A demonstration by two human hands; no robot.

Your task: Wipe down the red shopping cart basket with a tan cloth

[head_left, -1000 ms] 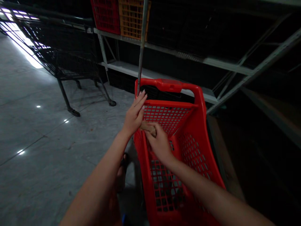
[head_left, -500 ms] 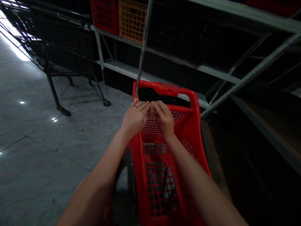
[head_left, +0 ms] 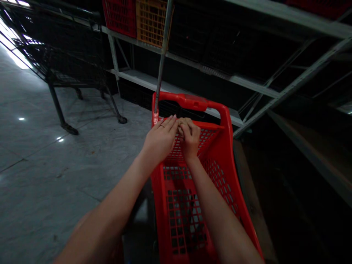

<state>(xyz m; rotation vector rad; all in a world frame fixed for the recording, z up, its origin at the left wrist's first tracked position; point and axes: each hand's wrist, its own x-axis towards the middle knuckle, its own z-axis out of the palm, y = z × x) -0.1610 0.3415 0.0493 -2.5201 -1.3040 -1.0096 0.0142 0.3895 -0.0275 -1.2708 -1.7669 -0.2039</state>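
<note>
Red basket (head_left: 192, 205) stands in the middle, beside grey shelves (head_left: 247, 82) on the right. Left hand (head_left: 161, 139) lies flat, fingers spread narrow, on its far mesh wall. Right hand (head_left: 189, 137) curls there, touching the left; what it holds, I cannot tell.

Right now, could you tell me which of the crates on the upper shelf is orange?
The orange crate is the right one, next to the metal pole; its left neighbour is red.
</note>
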